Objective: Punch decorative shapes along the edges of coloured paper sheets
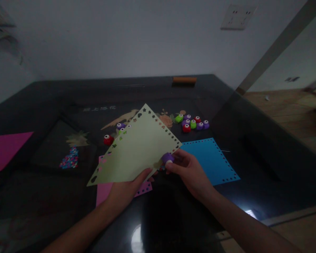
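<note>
My left hand [131, 184] grips the near edge of a pale yellow-green sheet of paper [139, 144], thumb on top. Small shapes are punched along two of its edges. Between the fingers and thumb of my right hand [188, 168] is a purple paper punch [168, 159], at the sheet's right edge near the corner. Whether the punch bites the paper I cannot tell. Under the sheet lies a pink paper [104, 195] with punched edges, partly hidden. A blue paper [208, 160] with holes along its edges lies beside my right hand.
Several red, green and purple punches [193, 124] cluster at the right; a red punch [108, 140] and others sit left, partly covered. Colourful paper bits [70, 159] are heaped at left, near a magenta sheet [7, 149]. A brown tube [184, 80] lies at the table's back edge.
</note>
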